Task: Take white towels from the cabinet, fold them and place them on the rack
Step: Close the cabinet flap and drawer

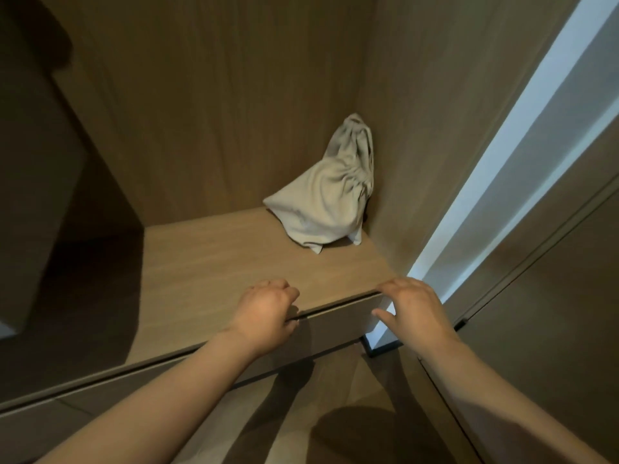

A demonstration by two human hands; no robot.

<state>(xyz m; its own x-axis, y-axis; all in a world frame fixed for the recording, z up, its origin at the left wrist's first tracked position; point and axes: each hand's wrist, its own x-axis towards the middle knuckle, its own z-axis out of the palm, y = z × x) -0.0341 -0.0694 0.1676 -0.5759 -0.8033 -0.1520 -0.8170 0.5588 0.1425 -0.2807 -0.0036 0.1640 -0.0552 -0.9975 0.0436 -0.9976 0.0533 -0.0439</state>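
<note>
While both hands sit at the front edge of the shelf (217, 256), the white towel (330, 192) stands well apart from them, in the back right corner of the cabinet (201, 95). It is a bunched, gathered bundle, wide at its base on the shelf and tapering upward. Its long axis is roughly upright and its top leans toward the right wall. From the hands it lies forward, deeper in and to the right, so the right hand (413, 306) is the nearer 1 and looks better placed for the reach. That hand holds nothing: its bent fingers rest on the shelf edge and its thumb is spread onto the drawer (335, 329) front below. The left hand (264, 309) has its fingers curled on the shelf edge and its thumb at the gap beneath, apparently pinching that lip. The drawer is closed to a thin gap, so its contents are hidden, and no rack is in view.
</note>
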